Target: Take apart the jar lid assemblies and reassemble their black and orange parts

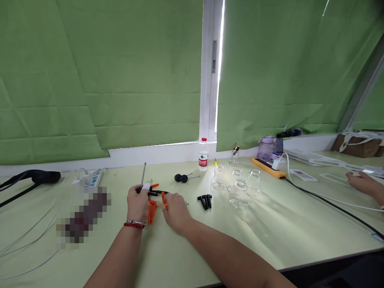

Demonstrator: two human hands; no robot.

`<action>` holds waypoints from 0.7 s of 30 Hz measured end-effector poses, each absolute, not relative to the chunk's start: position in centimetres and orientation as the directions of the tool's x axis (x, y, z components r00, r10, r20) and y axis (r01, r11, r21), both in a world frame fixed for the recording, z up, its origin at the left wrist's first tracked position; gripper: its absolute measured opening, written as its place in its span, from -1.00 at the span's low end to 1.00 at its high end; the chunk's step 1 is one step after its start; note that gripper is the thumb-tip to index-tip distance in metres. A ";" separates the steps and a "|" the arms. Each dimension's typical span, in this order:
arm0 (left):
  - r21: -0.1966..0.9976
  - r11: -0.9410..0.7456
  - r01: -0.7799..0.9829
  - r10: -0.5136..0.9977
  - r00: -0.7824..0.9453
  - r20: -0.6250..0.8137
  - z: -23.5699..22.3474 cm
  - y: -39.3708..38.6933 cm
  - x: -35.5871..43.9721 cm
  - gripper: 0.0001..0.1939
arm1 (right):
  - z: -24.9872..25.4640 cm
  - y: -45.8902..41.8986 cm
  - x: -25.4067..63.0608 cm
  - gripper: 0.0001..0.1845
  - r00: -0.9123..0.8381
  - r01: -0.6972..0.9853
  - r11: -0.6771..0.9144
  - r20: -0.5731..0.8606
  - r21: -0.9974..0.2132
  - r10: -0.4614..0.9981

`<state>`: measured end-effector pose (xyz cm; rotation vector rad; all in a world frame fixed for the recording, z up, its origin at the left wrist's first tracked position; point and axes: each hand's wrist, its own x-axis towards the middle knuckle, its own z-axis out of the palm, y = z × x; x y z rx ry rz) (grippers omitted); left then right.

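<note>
My left hand (137, 204) is closed around a black part (153, 192) with orange pieces on it. A thin metal rod (143, 175) sticks up from the same fist; its lower end is hidden by my fingers. Below the part, a bent orange frame (152, 212) shows beside my wrist. My right hand (177, 212), just to the right, has its fingers closed on an orange piece (164, 201) at the end of the black part. Right of it lie several short black pieces (205, 201). Two black round knobs with metal shafts (181, 178) rest behind.
Several clear glass jars (239, 196) stand to the right, near a red-capped water bottle (203, 155). An orange power strip (268, 168) trails a black cable. Another person's hand (364, 184) is at far right. White cables (33, 236) lie left.
</note>
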<state>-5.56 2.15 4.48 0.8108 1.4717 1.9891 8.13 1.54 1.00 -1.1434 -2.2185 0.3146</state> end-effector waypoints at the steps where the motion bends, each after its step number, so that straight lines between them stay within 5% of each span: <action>1: 0.957 -0.278 -0.078 0.700 -0.699 0.146 4.4 2.3 -5.8 -0.62 | 0.8 1.7 8.1 -0.74 -0.460 0.708 0.587 0.374 -0.393 0.805; 6: 0.947 -0.303 -0.109 0.694 -0.706 0.141 4.0 2.5 -6.1 -0.58 | 0.0 2.4 7.6 -0.82 -0.553 0.790 0.598 0.263 -0.137 0.790; 11: 0.970 -0.241 -0.027 0.680 -0.718 0.149 3.1 2.9 -6.6 -0.58 | 0.1 2.3 7.7 -0.80 -0.523 0.815 0.561 0.232 -0.145 0.820; 16: 0.979 -0.203 0.017 0.736 -0.657 0.164 2.6 2.7 -6.7 -0.63 | 1.8 2.2 10.1 -0.82 -0.362 0.768 0.459 0.287 -0.447 0.887; 21: 0.968 -0.194 0.157 0.816 -0.522 0.248 2.9 1.8 -5.7 -0.65 | 3.0 3.2 14.9 -0.81 -0.169 0.240 0.169 0.131 -0.956 0.977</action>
